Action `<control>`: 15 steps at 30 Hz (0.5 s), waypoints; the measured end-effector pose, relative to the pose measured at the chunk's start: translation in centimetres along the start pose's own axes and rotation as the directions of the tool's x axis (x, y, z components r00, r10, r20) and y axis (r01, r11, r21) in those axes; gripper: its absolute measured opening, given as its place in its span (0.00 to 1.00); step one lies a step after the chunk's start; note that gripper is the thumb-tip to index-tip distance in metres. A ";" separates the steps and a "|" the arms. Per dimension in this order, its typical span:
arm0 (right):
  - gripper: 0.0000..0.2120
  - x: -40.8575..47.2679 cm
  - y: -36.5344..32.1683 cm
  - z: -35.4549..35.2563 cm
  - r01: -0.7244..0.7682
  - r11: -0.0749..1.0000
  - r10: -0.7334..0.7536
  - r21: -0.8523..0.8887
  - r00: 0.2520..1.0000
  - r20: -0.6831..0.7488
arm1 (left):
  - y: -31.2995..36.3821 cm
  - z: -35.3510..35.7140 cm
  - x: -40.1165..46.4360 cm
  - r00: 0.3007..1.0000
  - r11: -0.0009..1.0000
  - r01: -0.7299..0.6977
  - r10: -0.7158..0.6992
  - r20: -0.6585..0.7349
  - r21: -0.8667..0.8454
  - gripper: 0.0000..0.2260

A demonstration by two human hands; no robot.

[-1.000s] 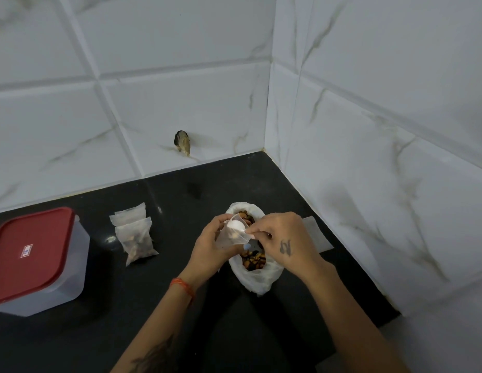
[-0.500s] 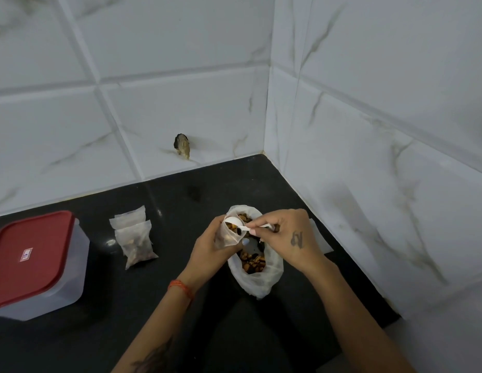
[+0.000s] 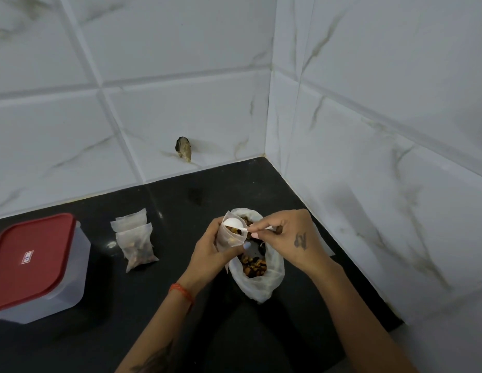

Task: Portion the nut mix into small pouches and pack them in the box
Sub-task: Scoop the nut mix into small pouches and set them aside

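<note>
One small pouch (image 3: pixel 229 236) stands nearly upright in the left hand (image 3: pixel 207 254), its long axis vertical and its open mouth facing up, just above the near-left rim of the big bag of nut mix (image 3: pixel 257 265) on the black counter (image 3: pixel 180 319). The left fingers curl round the pouch. The right hand (image 3: pixel 288 238) pinches the handle of a white spoon (image 3: pixel 234 224), which lies almost level, its bowl pointing left into the pouch mouth. Half a second earlier the bowl sat lower in the pouch; now it shows at the rim, with nuts beneath it. Two filled pouches (image 3: pixel 136 243) lie to the left, well apart. Farther left stands the box (image 3: pixel 59 286), its red lid (image 3: pixel 27 262) on; the lid's small label is too blurred to read.
</note>
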State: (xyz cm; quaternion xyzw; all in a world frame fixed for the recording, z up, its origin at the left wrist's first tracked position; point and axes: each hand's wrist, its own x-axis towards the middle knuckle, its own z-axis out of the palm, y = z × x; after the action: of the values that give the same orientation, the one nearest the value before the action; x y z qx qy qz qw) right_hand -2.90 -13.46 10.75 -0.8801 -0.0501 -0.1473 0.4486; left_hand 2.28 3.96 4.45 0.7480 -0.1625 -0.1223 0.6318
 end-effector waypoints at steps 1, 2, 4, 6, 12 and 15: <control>0.07 0.0 0.1 -0.2 -0.005 1.000 0.005 0.024 1.000 0.005 | 0.0 0.0 0.0 1.000 1.000 -0.009 0.009 -0.013 0.001 0.24; 0.07 0.0 0.3 -0.3 -0.005 0.999 0.005 0.042 1.000 -0.005 | 0.0 -0.1 0.1 1.000 1.000 -0.012 0.012 -0.023 0.001 0.24; 0.08 0.0 0.5 -0.4 0.009 0.999 -0.007 0.046 0.999 -0.045 | -0.1 -0.1 0.1 0.999 1.000 -0.014 0.014 -0.033 -0.001 0.24; 0.08 -0.1 0.4 -0.3 0.001 0.998 0.000 0.064 1.000 -0.017 | -0.2 -0.1 0.2 1.000 1.000 -0.018 0.018 -0.025 -0.009 0.24; 0.07 0.1 0.2 -0.2 -0.038 0.999 0.038 0.032 0.999 -0.003 | -0.2 0.1 0.2 1.000 0.998 0.010 -0.008 0.021 -0.070 0.26; 0.08 0.0 0.0 -0.2 -0.032 0.997 0.035 0.073 0.999 -0.030 | -0.3 0.2 0.1 1.000 0.997 0.021 -0.020 0.005 -0.077 0.27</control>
State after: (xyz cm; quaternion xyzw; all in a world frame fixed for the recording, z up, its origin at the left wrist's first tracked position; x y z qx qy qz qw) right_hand -2.94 -13.66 10.89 -0.8617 -0.0337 -0.1515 0.4831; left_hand 2.31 3.83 4.15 0.7244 -0.1514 -0.1367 0.6585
